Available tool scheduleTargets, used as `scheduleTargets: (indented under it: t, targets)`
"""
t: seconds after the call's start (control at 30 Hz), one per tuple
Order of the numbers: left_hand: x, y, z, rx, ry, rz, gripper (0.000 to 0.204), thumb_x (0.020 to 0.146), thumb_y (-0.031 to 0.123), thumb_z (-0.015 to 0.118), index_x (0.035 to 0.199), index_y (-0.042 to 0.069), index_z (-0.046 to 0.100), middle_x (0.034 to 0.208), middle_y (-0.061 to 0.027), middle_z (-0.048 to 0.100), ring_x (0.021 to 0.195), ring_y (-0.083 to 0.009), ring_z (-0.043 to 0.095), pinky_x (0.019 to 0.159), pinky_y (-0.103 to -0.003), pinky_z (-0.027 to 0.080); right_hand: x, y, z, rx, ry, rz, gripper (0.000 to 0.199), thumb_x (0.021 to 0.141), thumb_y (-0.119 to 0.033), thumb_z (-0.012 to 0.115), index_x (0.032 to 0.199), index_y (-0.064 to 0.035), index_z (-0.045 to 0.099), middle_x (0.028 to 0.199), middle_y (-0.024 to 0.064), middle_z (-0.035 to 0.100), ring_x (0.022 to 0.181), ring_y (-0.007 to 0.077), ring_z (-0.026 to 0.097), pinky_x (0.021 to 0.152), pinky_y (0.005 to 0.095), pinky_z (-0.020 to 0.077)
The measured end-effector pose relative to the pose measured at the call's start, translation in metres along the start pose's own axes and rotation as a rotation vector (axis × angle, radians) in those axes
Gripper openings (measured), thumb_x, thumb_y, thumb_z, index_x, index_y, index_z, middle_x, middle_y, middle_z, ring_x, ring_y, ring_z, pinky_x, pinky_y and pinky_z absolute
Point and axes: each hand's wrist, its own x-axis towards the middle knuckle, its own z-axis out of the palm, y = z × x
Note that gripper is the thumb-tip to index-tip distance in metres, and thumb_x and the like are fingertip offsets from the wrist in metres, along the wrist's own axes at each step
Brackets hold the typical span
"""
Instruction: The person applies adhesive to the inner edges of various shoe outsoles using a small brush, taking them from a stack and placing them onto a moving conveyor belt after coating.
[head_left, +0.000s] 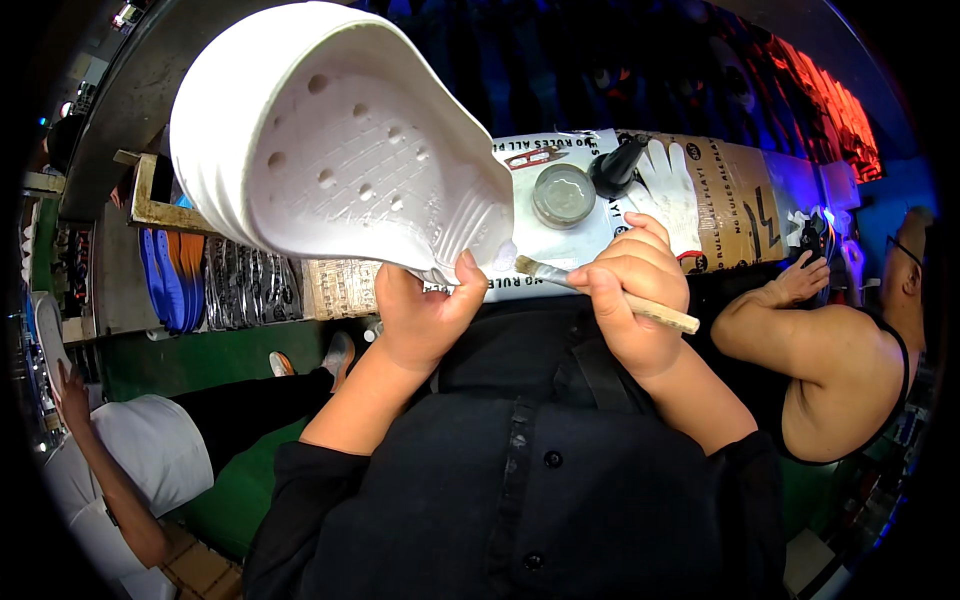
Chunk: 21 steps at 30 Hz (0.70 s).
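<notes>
Grasping the lower end of a white clog (340,150) between thumb and fingers, the left grip (425,320) in the head view holds it up over the near-left part of the table (585,245), its hollow side and round holes turned toward the camera. The right grip (635,290) is closed around the wooden handle of a brush (660,312), whose bristles point left at a small pale patch on the clog's lower edge; whether they touch it, I cannot tell. Beyond the right grip stands an open round jar (563,196) with greyish contents, and just right of it a black bottle (618,165) with a tapered tip, tilted. A white glove (668,190) lies flat beside the bottle, next to brown cardboard (735,180). Left of the clog are blue soles (160,280) beside orange ones, and a wooden frame (160,205). At far left, a person in a white shirt (150,450) holds up a pale sole (48,335); at right, another person (830,370) in a dark sleeveless top reaches toward the table's end.
</notes>
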Motion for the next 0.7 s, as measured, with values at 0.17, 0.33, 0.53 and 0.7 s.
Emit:
scheduleTargets:
  t: [0.17,0.33,0.53,0.7]
  targets:
    - [0.004,0.003,0.007,0.063,0.091,-0.009,0.039,0.074,0.001,0.065,0.109,-0.007,0.050,0.092,-0.0160,0.065,0.080,-0.0243,0.068,0.073,-0.032,0.052,0.009,-0.007,0.000,0.009,-0.034,-0.005,0.008,0.077,-0.015,0.070,0.071,-0.0107,0.066,0.066,0.0000,0.061,0.065,0.0184,0.055,0.091,0.0385,0.0360]
    - [0.007,0.008,0.008,0.052,0.073,-0.049,0.037,0.074,0.001,0.064,0.108,-0.006,0.051,0.091,-0.0162,0.066,0.079,-0.0256,0.068,0.073,-0.033,0.053,0.006,-0.004,-0.004,-0.062,-0.085,-0.024,0.005,0.075,-0.013,0.070,0.073,-0.0105,0.066,0.066,-0.0005,0.060,0.067,0.0194,0.055,0.092,0.0392,0.0358]
    - [0.004,0.014,0.001,0.188,0.054,-0.119,0.027,0.075,0.010,0.067,0.098,-0.001,0.060,0.083,-0.0171,0.067,0.076,-0.0321,0.068,0.068,-0.036,0.053,0.004,-0.002,-0.002,-0.063,-0.058,-0.053,0.005,0.078,-0.011,0.064,0.073,-0.0087,0.065,0.066,0.0041,0.058,0.066,0.0224,0.055,0.091,0.0427,0.0379]
    - [0.008,0.014,0.008,0.109,0.053,0.069,0.034,0.069,0.013,0.072,0.099,0.000,0.061,0.075,-0.0159,0.062,0.067,-0.0342,0.063,0.060,-0.039,0.050,-0.004,-0.002,0.004,-0.060,-0.018,-0.112,0.014,0.082,-0.013,0.058,0.072,-0.0058,0.064,0.063,0.0060,0.056,0.061,0.0230,0.052,0.093,0.0453,0.0369]
